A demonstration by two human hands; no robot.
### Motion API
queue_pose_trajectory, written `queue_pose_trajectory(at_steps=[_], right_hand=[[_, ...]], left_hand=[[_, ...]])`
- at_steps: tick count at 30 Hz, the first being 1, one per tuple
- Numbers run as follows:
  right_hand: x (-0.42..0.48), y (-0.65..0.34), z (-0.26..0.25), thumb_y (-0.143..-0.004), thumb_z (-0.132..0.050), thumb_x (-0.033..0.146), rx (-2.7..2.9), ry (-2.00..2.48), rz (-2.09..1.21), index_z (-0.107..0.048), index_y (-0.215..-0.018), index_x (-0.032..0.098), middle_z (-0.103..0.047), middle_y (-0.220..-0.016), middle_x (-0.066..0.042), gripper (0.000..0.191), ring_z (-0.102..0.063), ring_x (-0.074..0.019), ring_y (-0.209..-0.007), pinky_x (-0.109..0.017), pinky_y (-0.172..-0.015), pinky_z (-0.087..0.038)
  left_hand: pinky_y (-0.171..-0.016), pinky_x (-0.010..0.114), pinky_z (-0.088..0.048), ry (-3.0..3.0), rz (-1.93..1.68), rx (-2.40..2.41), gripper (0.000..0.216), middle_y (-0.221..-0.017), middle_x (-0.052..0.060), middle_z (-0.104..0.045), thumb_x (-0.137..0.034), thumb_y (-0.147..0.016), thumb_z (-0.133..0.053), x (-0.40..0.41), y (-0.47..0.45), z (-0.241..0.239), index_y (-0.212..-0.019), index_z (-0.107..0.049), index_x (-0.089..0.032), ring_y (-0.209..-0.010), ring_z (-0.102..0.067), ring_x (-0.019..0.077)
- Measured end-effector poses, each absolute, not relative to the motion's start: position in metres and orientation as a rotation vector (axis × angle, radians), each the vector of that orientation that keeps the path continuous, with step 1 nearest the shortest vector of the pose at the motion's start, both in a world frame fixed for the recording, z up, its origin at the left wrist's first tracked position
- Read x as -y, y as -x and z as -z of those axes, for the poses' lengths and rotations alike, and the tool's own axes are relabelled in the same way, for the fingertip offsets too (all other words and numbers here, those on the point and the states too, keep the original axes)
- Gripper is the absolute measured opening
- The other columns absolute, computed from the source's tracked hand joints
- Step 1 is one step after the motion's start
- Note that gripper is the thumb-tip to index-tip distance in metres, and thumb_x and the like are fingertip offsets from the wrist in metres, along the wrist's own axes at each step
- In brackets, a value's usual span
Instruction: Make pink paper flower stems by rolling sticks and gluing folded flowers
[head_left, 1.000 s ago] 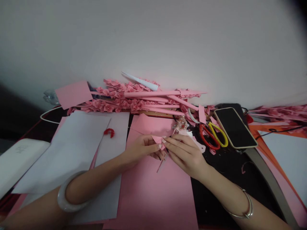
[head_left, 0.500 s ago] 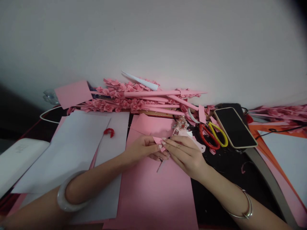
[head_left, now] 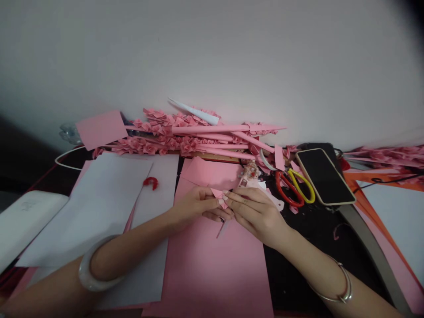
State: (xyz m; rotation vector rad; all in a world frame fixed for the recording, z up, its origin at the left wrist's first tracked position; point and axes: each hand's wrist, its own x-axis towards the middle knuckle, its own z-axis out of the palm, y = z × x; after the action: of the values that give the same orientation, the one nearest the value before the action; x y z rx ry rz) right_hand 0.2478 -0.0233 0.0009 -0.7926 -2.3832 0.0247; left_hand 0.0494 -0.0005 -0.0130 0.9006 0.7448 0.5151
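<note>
Between my two hands is a small folded piece of pink paper [head_left: 216,193], pinched by the fingertips of both. My left hand [head_left: 195,204] grips its left side, thumb on top and fingers curled beneath. From the right, my right hand [head_left: 258,212] presses thumb and fingers onto the same piece, hiding much of it. Below the hands lies a large pink paper sheet [head_left: 215,269], with a thin pointed thing [head_left: 220,230] showing just under the fingers. A smaller pink piece [head_left: 195,171] rests on the sheet behind my left hand.
Pink paper flowers [head_left: 185,145] and rolled pink stems [head_left: 212,129] are heaped along the wall. White sheets [head_left: 112,194] lie left, with a red curved object [head_left: 151,182] on them. Right are scissors with red and yellow handles [head_left: 303,185], a phone [head_left: 326,176] and orange sheets [head_left: 374,201].
Both hands stay in nearly the same place on the folded pink paper. The fingertips have shifted only slightly; the surrounding things have not moved.
</note>
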Motion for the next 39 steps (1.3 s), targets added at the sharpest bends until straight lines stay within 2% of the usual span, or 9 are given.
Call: queue_pose_trajectory(at_steps=[9, 18, 25, 35, 39], right_hand=[[0.0233, -0.2476, -0.0042, -0.084, -0.055, 0.01, 2.383, 0.795, -0.034, -0.065, -0.103, 0.011, -0.071, -0.102, -0.011, 0.022, -0.062, -0.0239, -0.096, -0.04, -0.077, -0.055], [0.0235, -0.2489, -0.0015, -0.082, -0.053, 0.007, 2.405, 0.811, -0.085, -0.063, -0.109, 0.013, -0.068, -0.108, -0.01, 0.029, -0.058, -0.024, -0.102, -0.042, -0.082, -0.054], [0.0239, -0.2487, -0.0017, -0.08, -0.054, 0.005, 2.408, 0.819, -0.097, -0.062, -0.11, 0.008, -0.067, -0.11, -0.012, 0.031, -0.056, -0.0259, -0.105, -0.043, -0.084, -0.053], [0.026, -0.2506, 0.0026, -0.08, -0.049, 0.004, 2.328, 0.855, -0.192, -0.056, -0.118, 0.017, -0.064, -0.116, -0.009, 0.041, -0.051, -0.0256, -0.113, -0.046, -0.089, -0.048], [0.0301, -0.2517, 0.0024, -0.079, -0.048, 0.003, 2.04, 0.935, -0.225, -0.055, -0.115, 0.02, -0.063, -0.109, -0.01, 0.04, -0.051, -0.026, -0.107, -0.047, -0.09, -0.045]], left_hand=[[-0.067, 0.022, -0.051, -0.96, -0.478, -0.742, 0.02, -0.086, 0.008, -0.073, -0.032, -0.077, -0.065, -0.0018, -0.0487, 0.0136, -0.085, -0.065, -0.013, -0.078, -0.069, 0.0158], [-0.068, 0.024, -0.051, -0.936, -0.492, -0.744, 0.021, -0.085, 0.009, -0.072, -0.032, -0.076, -0.066, -0.0017, -0.0494, 0.0134, -0.085, -0.065, -0.013, -0.077, -0.069, 0.0161], [-0.07, 0.026, -0.05, -0.948, -0.496, -0.752, 0.023, -0.086, 0.009, -0.072, -0.029, -0.074, -0.068, -0.0016, -0.0491, 0.0119, -0.091, -0.065, -0.013, -0.077, -0.068, 0.0164], [-0.07, 0.023, -0.051, -0.95, -0.509, -0.749, 0.026, -0.087, 0.008, -0.073, -0.025, -0.075, -0.068, -0.0016, -0.0501, 0.0111, -0.098, -0.065, -0.015, -0.081, -0.068, 0.0158], [-0.072, 0.026, -0.052, -0.968, -0.514, -0.781, 0.02, -0.088, 0.011, -0.073, -0.026, -0.077, -0.066, -0.0005, -0.0505, 0.01, -0.091, -0.066, -0.011, -0.082, -0.068, 0.0182]])
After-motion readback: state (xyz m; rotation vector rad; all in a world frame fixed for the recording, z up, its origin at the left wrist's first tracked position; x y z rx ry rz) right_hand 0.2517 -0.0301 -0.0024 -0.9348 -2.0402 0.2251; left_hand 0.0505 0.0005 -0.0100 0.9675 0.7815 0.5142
